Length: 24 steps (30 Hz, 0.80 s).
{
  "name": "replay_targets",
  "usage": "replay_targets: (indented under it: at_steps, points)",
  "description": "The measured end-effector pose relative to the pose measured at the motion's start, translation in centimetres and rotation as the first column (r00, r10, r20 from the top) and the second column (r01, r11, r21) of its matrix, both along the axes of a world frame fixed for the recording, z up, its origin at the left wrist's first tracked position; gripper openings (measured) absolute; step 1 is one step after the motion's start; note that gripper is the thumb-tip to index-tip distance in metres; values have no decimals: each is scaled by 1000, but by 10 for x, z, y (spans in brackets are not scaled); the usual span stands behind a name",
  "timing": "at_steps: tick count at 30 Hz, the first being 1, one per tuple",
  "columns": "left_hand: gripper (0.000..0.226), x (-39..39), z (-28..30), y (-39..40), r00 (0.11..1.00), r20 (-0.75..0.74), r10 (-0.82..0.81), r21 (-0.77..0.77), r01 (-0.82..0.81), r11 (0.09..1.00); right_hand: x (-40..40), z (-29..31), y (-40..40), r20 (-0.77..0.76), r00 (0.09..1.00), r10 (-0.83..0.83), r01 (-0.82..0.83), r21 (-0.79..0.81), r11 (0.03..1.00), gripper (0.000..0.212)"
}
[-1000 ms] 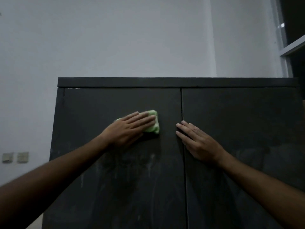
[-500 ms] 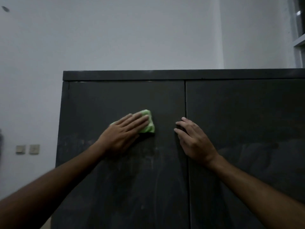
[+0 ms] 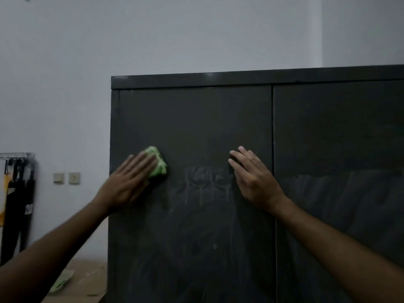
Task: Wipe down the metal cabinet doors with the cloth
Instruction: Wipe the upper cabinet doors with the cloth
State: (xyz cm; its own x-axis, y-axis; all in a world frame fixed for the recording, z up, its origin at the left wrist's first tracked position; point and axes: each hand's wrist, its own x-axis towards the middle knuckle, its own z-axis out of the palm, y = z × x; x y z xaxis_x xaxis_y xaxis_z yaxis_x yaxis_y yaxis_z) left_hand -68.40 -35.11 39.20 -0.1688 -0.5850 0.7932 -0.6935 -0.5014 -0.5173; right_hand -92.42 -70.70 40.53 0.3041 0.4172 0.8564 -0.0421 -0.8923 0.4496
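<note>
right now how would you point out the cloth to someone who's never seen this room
Find the dark metal cabinet that fills most of the view and look at its left door. About halfway up, near that door's left edge, the left hand presses a small bunched cloth flat against the metal. It is bright green, the only vivid colour on the cabinet front.

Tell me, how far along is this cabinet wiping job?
Early on, it seems. The left hand presses the green cloth flat against the left door, near its left edge. Pale streaks show mid-door, so that patch looks wiped but not clean. The right hand rests flat on the same door. The right door remains, showing no wipe marks.
</note>
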Motion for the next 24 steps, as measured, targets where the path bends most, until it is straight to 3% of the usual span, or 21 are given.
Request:
replay_targets:
  at_steps: [2, 4, 5, 7, 8, 10, 12, 14, 15, 16, 18, 20, 22, 24]
  points:
    - [63, 2, 13, 7, 984, -175, -29, -293, -24, 956, 1, -2, 3, 11, 1000, 6, -6, 31, 999, 42]
    - [66, -1, 7, -5, 979, -199, -52, -398, -33, 917, 2, -3, 6, 17, 1000, 6, -7, 51, 999, 42]
    - [67, -1, -5, -10, 989, -142, -45, -325, -4, 946, 2, -3, 7, 22, 1000, 4, -5, 62, 998, 42]
    - [65, 6, -31, -5, 999, 39, -30, 34, 29, 999, 3, -4, 9, 30, 1000, -4, 2, 82, 997, 42]
    - [64, 10, -36, 7, 993, 113, -25, 184, 4, 983, 4, -4, 10, 33, 999, -7, 4, 89, 996, 42]
    - [63, 22, -27, 28, 989, 145, -5, 247, -31, 969, 5, -6, 13, 38, 999, -14, 10, 103, 995, 43]
    - [64, 25, -10, 35, 1000, -16, 18, 23, -18, 1000, 6, -8, 17, 50, 999, -20, 14, 129, 992, 43]
    - [66, 17, -4, 25, 984, -177, -18, -220, -22, 975, 8, -10, 22, 66, 998, -21, 10, 162, 987, 42]
    - [66, 14, -9, 17, 985, -171, -32, -227, -7, 974, 9, -11, 24, 69, 997, -21, 9, 176, 984, 42]
    - [66, 14, -19, 11, 995, -96, -35, -130, 22, 991, 9, -12, 26, 68, 997, -23, 10, 186, 983, 43]
    - [64, 17, -36, 14, 989, 141, -53, 255, 16, 967, 10, -14, 29, 67, 997, -33, 19, 197, 980, 44]
    - [62, 22, -23, 26, 970, 224, -93, 419, -9, 908, 10, -15, 30, 63, 997, -42, 28, 204, 979, 45]
    - [62, 22, -2, 24, 988, 145, -46, 274, 5, 962, 11, -16, 31, 64, 996, -58, 43, 212, 976, 46]
    - [66, 14, 7, 14, 998, -58, -15, -47, 13, 999, 12, -16, 32, 68, 996, -65, 48, 226, 973, 46]
